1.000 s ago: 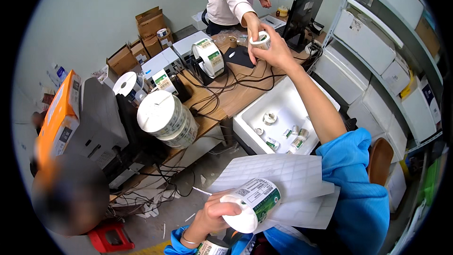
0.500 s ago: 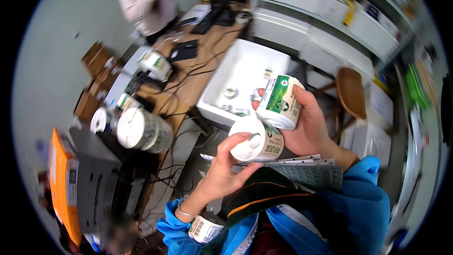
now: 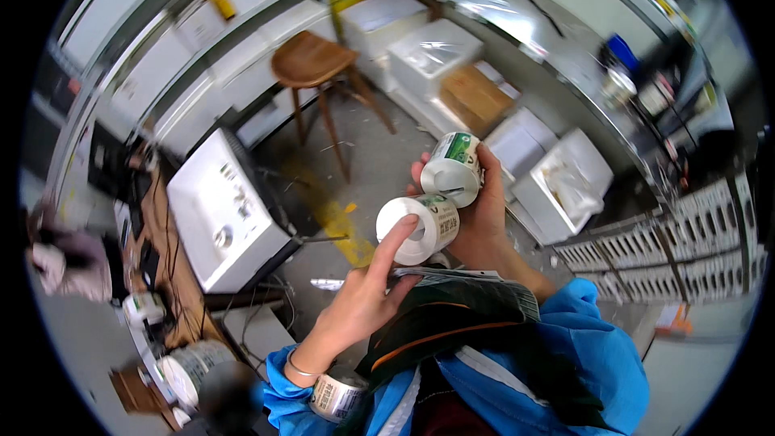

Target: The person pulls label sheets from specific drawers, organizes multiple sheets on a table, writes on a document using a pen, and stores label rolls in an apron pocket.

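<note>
The left hand [image 3: 363, 295] pinches the near roll [image 3: 439, 226], index finger at its core, while the right hand [image 3: 488, 222] wraps the far roll [image 3: 450, 169] (they overlap in view; contact cannot be told). Past both, a broad stretch of floor [image 3: 395, 159] runs between the tub [image 3: 258, 254] and the boxes [image 3: 476, 97], the stool [image 3: 311, 60] standing at its back edge.

On the lower roll [image 3: 437, 224] in front of you, bold dark characters stand on cream beside a touch of green, while the upper roll [image 3: 445, 172] carries a green and pale wrap with dark print. Dark printing also marks the third roll [image 3: 336, 397] by your left wrist [image 3: 313, 358]; on the large roll [image 3: 196, 369] near the lower edge of the worktop [image 3: 184, 295], it is too blurred to read.
</note>
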{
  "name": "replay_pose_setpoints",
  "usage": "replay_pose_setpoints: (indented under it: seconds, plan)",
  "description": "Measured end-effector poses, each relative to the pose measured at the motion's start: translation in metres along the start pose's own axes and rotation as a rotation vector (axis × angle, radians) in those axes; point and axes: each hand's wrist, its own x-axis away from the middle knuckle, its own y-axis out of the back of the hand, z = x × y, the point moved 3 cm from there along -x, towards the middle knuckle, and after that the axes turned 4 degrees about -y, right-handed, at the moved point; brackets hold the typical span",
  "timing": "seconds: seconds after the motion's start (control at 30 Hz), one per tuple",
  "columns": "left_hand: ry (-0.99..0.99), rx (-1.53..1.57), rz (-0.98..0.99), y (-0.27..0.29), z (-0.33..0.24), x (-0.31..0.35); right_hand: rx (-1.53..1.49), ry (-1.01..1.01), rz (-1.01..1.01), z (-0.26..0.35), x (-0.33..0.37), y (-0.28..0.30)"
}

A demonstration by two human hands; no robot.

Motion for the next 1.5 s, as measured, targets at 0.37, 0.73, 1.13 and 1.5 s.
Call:
replay_pose_setpoints:
  seconds: [0.37, 0.73, 1.13, 1.5]
  plan:
    - [-0.356, 0.060, 0.401, -0.235, -0.115, -0.145, -0.227, 0.661, -0.049, 0.250, 0.161, 0.109]
    - [-0.502, 0.254, 0.524, -0.381, -0.203, -0.249, -0.182, 0.868, 0.085, 0.420, 0.251, 0.179]
    - [-0.404, 0.666, 0.864, -0.391, -0.207, -0.343, 0.963, 1.265, -0.352, 0.531, 0.243, 0.235]
    - [-0.775, 0.564, 0.945, -0.442, -0.198, -0.402, 0.658, 1.109, -0.251, 0.505, 0.188, 0.228]
